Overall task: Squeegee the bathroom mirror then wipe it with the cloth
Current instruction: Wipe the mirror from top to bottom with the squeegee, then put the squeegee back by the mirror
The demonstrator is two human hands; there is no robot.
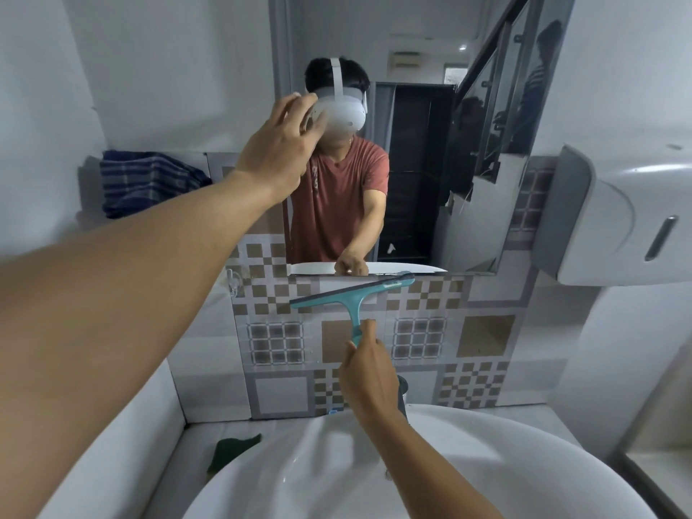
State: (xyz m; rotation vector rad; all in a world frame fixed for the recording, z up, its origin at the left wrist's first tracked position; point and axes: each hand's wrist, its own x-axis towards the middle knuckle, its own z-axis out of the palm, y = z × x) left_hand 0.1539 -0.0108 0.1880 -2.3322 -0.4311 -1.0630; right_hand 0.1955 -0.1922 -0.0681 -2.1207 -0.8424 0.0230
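The bathroom mirror (419, 151) hangs on the wall above the patterned tiles. My right hand (369, 372) grips the handle of a teal squeegee (355, 294), whose blade sits tilted on the tiles just below the mirror's bottom edge. My left hand (279, 147) is raised with fingers spread, resting flat against the mirror's left part; it holds nothing. A dark green cloth (232, 449) lies on the counter left of the basin.
A white basin (337, 473) fills the foreground under my right arm. A white paper dispenser (614, 219) juts from the right wall. A blue checked towel (146, 181) hangs at the left. A dark faucet stands behind my right wrist.
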